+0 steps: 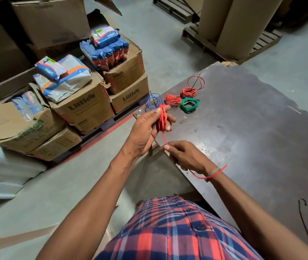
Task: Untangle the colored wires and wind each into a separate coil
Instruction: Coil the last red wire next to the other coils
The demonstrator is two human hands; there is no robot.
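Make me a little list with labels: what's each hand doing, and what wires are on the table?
left hand: grips a red coil
right hand: pinches the red coil's loose tail
table: green coil, two wound red coils, loose blue loops
beside table: cardboard boxes

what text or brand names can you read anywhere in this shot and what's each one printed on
"Little's" on the front cardboard box.
"Little's" on the lower right cardboard box.
"Little's", faint, on the upper right cardboard box.
"Little's", sideways, on the white and blue packet.
"Little's" on the top blue packet.
Small print under the box logos is too blurred to read.
No text on the wires or table.
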